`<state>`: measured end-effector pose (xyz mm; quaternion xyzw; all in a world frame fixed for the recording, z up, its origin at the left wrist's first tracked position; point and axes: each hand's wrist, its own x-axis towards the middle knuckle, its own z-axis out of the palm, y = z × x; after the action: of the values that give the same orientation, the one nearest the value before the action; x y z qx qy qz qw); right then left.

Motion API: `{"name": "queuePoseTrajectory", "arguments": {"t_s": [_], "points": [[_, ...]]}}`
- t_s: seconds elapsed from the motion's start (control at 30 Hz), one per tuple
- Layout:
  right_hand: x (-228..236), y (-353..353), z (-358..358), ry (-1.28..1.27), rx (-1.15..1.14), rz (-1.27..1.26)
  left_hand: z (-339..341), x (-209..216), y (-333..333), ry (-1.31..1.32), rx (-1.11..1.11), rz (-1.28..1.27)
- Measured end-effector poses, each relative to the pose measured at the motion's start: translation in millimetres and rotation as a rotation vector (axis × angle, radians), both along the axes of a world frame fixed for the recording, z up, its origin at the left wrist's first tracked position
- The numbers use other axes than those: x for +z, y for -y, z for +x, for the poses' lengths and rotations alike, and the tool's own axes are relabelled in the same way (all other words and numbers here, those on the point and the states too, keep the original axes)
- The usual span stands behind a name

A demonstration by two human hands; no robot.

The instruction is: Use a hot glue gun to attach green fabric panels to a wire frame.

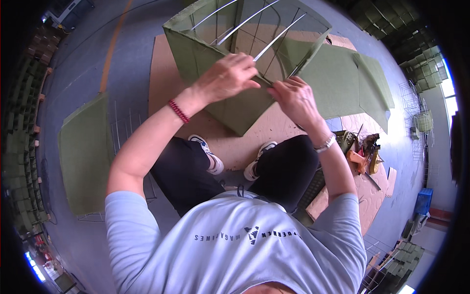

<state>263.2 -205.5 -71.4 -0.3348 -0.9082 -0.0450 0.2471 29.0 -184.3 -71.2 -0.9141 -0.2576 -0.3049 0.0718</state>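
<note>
In front of me stands an open box of olive-green fabric stretched over a wire frame, one corner turned toward me. My right hand pinches the fabric edge close to that near top corner. Just to the left, my left hand is held over the same rim with curled fingers; whatever lies between its thumb and fingertips is too small to make out. Pale rods cross the box's opening, and thin dark wires show inside it.
Under the box lies cardboard. A large green fabric piece spreads to the right, near an orange-handled tool among other tools. Another green panel rests at left by wire frames. Green stacks line the left side.
</note>
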Motion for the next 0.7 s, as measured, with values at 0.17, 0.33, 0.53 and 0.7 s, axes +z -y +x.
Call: {"name": "queuePoseTrajectory", "arguments": {"t_s": [0.17,0.33,0.53,0.7], "points": [[-5,24,2,0.202,-0.337,-0.086,45,-12,-4,-0.066,-0.082,-0.062],[-6,-13,-5,0.248,-0.238,-0.297,44,-12,-21,-0.364,0.084,-0.28],[-10,-39,-14,0.144,-0.107,-0.563,71,-10,-34,-0.063,0.195,-0.618],[10,-65,-21,0.388,-0.384,-1.017,80,7,-65,0.625,0.206,-1.13]]}}
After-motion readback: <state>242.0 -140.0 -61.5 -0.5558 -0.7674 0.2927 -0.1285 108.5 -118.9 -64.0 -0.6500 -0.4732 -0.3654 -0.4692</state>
